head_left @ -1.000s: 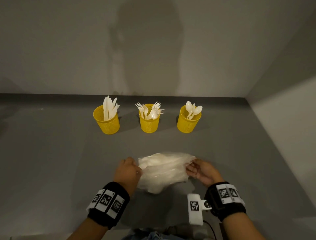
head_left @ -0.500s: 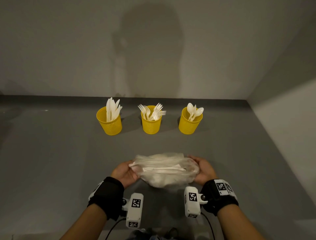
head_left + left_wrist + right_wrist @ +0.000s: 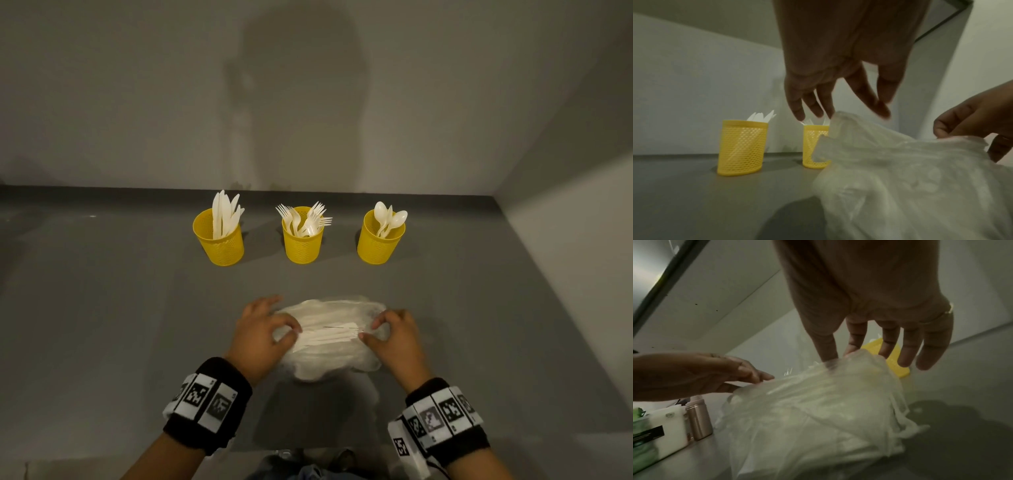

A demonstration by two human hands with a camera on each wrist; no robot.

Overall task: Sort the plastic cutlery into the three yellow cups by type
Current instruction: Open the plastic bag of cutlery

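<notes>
Three yellow mesh cups stand in a row at the back: the left cup [image 3: 219, 245] holds knives, the middle cup [image 3: 303, 246] forks, the right cup [image 3: 376, 248] spoons. A clear plastic bag [image 3: 334, 356] with white cutlery [image 3: 325, 335] inside lies on the grey table near me. My left hand [image 3: 265, 327] hovers palm down over the bag's left end, its spread fingers [image 3: 818, 107] just touching the film. My right hand [image 3: 371, 330] pinches the bag's right top edge [image 3: 851, 363] between thumb and forefinger [image 3: 854, 344].
The grey table [image 3: 102, 308] meets walls at the back and on the right. In the right wrist view a pink metal bottle [image 3: 698, 418] and a white box [image 3: 663, 433] stand off to the left of the bag.
Both hands have turned from cradling the bag's ends to palms down on top of it. The left hand has let go of its end and spread its fingers.
</notes>
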